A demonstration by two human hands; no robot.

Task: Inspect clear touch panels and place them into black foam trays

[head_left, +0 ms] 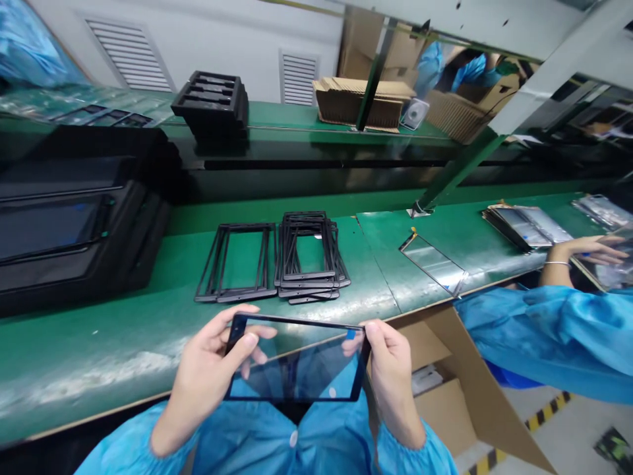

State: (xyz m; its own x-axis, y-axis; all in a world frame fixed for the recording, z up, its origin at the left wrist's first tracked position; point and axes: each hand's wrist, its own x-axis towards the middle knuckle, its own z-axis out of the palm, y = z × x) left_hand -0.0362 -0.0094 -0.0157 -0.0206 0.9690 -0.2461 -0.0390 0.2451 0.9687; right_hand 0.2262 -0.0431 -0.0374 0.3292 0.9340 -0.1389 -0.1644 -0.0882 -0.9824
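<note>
A clear touchscreen glass panel (301,366) with a black border is held sideways over the bench's front edge. My left hand (212,363) grips its left end, thumb on the face and fingers showing through from behind. The right end is pinched by my right hand (390,369) near the top corner, beside a small blue tab. Just beyond lie a pile of black rectangular frames (309,287) and a smaller group of similar frames (222,293). Another clear panel (430,260) with an orange flex tail lies on the bench to the right.
Black trays holding dark panels (54,227) are stacked at left. More black trays (210,99) and a cardboard divider box (359,102) stand on the shelf. A co-worker's hand (588,249) is at right near stacked panels (527,227). An open carton (475,389) sits below the edge.
</note>
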